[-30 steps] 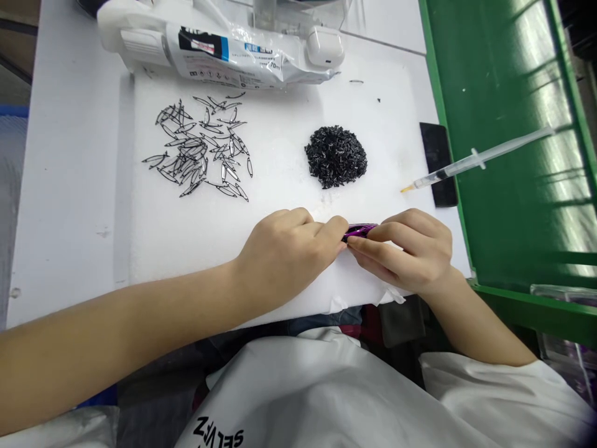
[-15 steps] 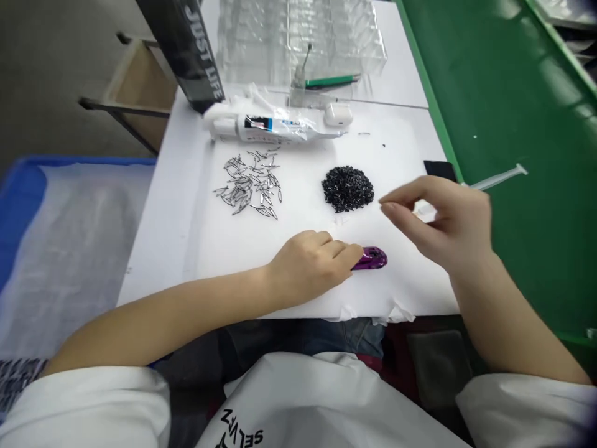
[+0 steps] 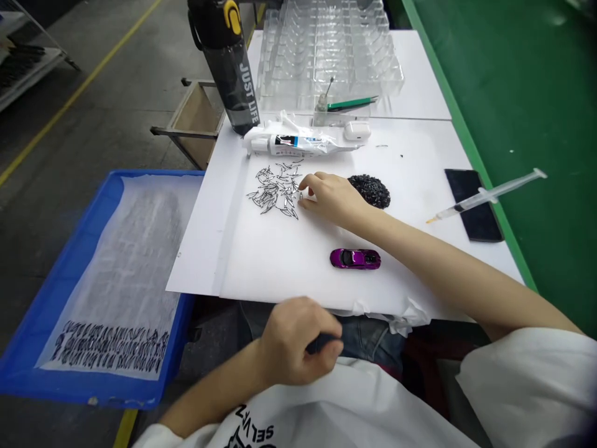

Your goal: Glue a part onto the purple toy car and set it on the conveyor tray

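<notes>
My right hand [image 3: 329, 198] reaches across the white board to the edge of a loose pile of small clear, dark-rimmed leaf-shaped pieces [image 3: 270, 196]. Its thumb and index finger are apart, with one small piece close between their tips. My left hand [image 3: 302, 341] hovers in front of the table edge, fingers curled, a gap between thumb and index, nothing visible in it. A purple toy car [image 3: 355, 259] lies on the board, touched by neither hand. Beyond my right wrist is a heap of tiny black parts [image 3: 373, 190], partly hidden by it.
Behind lie a white glue tube [image 3: 303, 145], a white case [image 3: 357, 130], green tweezers [image 3: 352, 103] and clear plastic trays [image 3: 326, 59]. A dark bottle [image 3: 228, 68] stands left. Right are a syringe [image 3: 485, 198] and a black phone-like slab [image 3: 482, 218]. A blue tray [image 3: 100, 398] sits lower left.
My left hand has let go of the purple car and drawn back off the board. My right hand has moved left, from beside the black heap to the clear pieces. The view has shifted.
</notes>
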A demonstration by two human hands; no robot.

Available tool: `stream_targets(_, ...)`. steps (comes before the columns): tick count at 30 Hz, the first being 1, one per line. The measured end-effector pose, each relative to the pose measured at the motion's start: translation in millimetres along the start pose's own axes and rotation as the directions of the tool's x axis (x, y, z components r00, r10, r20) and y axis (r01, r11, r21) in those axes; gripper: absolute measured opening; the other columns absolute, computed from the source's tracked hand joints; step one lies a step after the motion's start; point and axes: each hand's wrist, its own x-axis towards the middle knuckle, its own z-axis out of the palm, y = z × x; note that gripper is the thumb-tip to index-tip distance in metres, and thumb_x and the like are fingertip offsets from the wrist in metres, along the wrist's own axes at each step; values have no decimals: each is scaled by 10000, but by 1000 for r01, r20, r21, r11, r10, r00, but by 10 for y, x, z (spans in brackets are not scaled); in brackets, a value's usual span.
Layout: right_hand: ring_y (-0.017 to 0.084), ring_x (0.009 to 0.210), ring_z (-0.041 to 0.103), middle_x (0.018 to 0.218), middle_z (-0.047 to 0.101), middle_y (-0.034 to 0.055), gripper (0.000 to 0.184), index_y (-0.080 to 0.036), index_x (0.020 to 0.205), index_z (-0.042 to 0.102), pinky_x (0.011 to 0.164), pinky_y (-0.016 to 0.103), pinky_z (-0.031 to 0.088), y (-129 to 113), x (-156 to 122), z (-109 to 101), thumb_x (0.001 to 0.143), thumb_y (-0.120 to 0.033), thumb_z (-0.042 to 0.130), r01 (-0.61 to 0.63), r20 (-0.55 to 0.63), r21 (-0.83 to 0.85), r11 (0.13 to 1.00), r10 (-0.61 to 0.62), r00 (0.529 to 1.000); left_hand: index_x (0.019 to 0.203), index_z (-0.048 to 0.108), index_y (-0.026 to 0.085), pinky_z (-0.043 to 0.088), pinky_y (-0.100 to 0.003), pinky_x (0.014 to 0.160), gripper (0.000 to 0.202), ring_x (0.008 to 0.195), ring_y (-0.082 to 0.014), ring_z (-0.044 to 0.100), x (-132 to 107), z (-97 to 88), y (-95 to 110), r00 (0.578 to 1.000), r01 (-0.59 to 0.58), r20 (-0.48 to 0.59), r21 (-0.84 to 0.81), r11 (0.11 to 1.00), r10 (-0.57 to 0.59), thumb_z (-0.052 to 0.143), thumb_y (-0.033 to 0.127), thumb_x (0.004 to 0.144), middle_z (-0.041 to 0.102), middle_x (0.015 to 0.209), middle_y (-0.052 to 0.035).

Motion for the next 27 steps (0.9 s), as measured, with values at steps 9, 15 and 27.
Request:
stream_targets(9,149,745,547,878,622,43,91,-170,853,617,671,282,397,-45,-193,-230,828,-190,531,-16,-103,117,993,29,994,1004,588,152,422,-566,918,448,1094,-377,534,-653,719,-410,642,761,86,50,647,-762,729,333,619,617,1079,-151)
stream_targets(15,114,638,544,732,610,-8,67,-216,769,577,568,254,433,-130,-1413,-609,817,-171,584,68,-267,535,842,92,959,854,647,200,307,-475,1050,196,1140,-293,509,-509,693,-466,571,821,267,-183,541,-776,634,307,690,666,999,-71)
stream_targets(27,65,628,540,719,589,-30,45,-205,821,555,570,181,442,-142,-2491,290,843,-166,564,-106,13,841,531,175,984,552,556,143,437,-305,603,266,551,-173,531,-524,715,-304,212,849,743,-461,-257,-634,563,408,570,535,520,-29)
